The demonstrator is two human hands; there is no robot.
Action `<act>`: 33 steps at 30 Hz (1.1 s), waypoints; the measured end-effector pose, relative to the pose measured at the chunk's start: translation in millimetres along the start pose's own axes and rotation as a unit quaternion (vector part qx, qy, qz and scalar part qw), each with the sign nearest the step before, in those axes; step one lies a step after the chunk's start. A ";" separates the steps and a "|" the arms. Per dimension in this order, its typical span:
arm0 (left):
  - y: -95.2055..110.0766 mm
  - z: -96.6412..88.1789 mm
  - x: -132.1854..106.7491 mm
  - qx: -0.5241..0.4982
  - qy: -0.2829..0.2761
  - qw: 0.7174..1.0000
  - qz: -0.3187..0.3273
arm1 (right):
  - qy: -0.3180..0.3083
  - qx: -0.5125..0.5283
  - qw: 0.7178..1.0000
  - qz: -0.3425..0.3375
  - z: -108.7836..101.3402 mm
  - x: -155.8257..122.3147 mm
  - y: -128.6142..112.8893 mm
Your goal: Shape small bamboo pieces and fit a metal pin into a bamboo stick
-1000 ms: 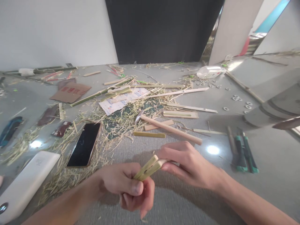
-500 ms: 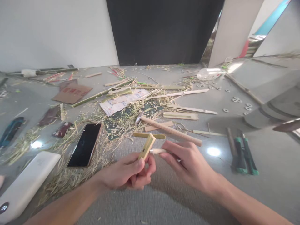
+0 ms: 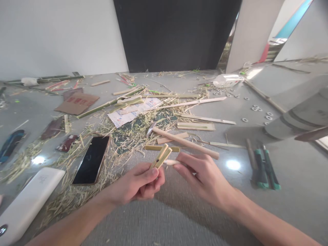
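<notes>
1. Left hand [image 3: 139,182]: fingers curled shut, thumb pressed over the lower end of two bamboo strips [image 3: 161,156]. The strips lie face to face and stick up and to the right, clear of the table [image 3: 179,222].
2. Right hand [image 3: 205,177]: thumb and fingertips pinched on a short pale peg [image 3: 171,162], the other fingers loosely extended. The peg's tip points left and sits at the side of the strips, just above the left thumb.
3. A small dark spot shows on the strips near the peg tip. It is probably a hole, but the view is too soft to be sure. I also cannot tell whether the tip has entered or only touches.
4. Step in hand, as I judge it: lining the peg up with the strips, both pieces held in the air in front of the body.
5. The next move calls for holding the strips squarely together, keeping the peg in line with the spot, and pushing along its axis. A sideways push could spread the two strips apart.
6. Around the hands:
   - A hammer [image 3: 186,142] lies just beyond the hands, with loose strip offcuts beside it.
   - A phone [image 3: 91,159] lies in the shavings [image 3: 74,194] to the left.
   - A white power bank [image 3: 28,201] is at far left.
   - Green-handled knives [image 3: 266,169] are to the right.
   - Washers [image 3: 256,108] are scattered farther back.
</notes>
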State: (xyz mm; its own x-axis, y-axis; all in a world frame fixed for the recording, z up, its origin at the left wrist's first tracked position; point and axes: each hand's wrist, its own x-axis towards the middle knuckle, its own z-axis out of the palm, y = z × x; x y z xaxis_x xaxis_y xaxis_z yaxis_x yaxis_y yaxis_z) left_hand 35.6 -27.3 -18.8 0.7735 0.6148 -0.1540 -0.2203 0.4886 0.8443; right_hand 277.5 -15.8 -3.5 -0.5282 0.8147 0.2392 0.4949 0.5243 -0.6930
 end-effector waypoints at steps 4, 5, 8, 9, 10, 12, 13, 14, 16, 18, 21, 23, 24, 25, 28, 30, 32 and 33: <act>1.7 0.9 0.6 0.036 0.028 0.999 -0.001 | -0.003 -0.007 1.000 0.013 2.6 0.1 0.2; 2.1 1.1 0.7 0.042 0.031 0.999 0.001 | -0.005 -0.009 1.000 0.017 3.0 0.2 0.3; 4.1 2.4 0.8 0.057 0.047 0.997 -0.003 | -0.010 -0.009 1.000 0.027 3.8 0.0 0.8; 4.9 3.0 0.7 0.064 0.059 0.996 -0.008 | -0.010 -0.009 1.000 0.029 3.9 -0.2 1.1; 5.7 3.7 0.6 0.073 0.072 0.995 -0.014 | -0.009 -0.010 0.999 0.031 4.1 -0.5 1.5; 7.1 4.9 0.2 0.089 0.098 0.991 -0.029 | -0.006 -0.011 0.999 0.033 4.6 -1.1 2.2; 7.6 5.4 -0.1 0.096 0.107 0.989 -0.035 | -0.004 -0.011 0.999 0.034 5.0 -1.4 2.5; 8.0 5.8 -0.3 0.103 0.114 0.987 -0.039 | -0.002 -0.012 0.999 0.035 5.4 -1.7 2.8; 8.6 6.3 -0.7 0.116 0.125 0.984 -0.045 | -0.001 -0.013 0.999 0.039 6.2 -1.9 3.3; 9.0 6.4 -1.1 0.135 0.135 0.981 -0.046 | 0.000 -0.014 0.999 0.043 7.0 -2.0 3.6; 9.3 6.1 -1.7 0.161 0.145 0.975 -0.041 | 0.000 -0.016 0.999 0.045 7.8 -1.8 3.9; 9.3 5.9 -2.1 0.176 0.147 0.973 -0.037 | -0.003 -0.017 0.999 0.048 7.9 -1.8 3.9; 9.2 6.0 -2.2 0.183 0.148 0.971 -0.036 | -0.005 -0.017 0.999 0.050 7.9 -1.9 3.9; 9.2 6.1 -2.3 0.192 0.149 0.969 -0.034 | -0.007 -0.015 0.999 0.052 7.8 -1.9 3.9; 9.6 7.1 -2.5 0.223 0.161 0.961 -0.024 | -0.009 -0.011 0.999 0.050 8.0 -2.0 3.8; 10.2 8.0 -2.7 0.242 0.170 0.955 -0.019 | -0.010 -0.009 0.999 0.048 8.3 -1.9 3.8; 10.8 8.7 -2.8 0.253 0.176 0.951 -0.020 | -0.009 -0.011 0.999 0.050 8.7 -1.7 3.8; 11.0 8.9 -2.9 0.258 0.177 0.950 -0.020 | -0.009 -0.012 0.999 0.052 9.0 -1.5 3.9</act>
State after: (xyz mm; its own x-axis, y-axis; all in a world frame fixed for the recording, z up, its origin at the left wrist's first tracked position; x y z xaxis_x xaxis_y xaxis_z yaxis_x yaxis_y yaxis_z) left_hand 36.2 -29.2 -4.5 0.5072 0.8159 -0.2776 0.1962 0.2043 0.9590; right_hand 274.0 -17.2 -12.7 -0.4851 0.8609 0.1534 0.5647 0.4424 -0.6967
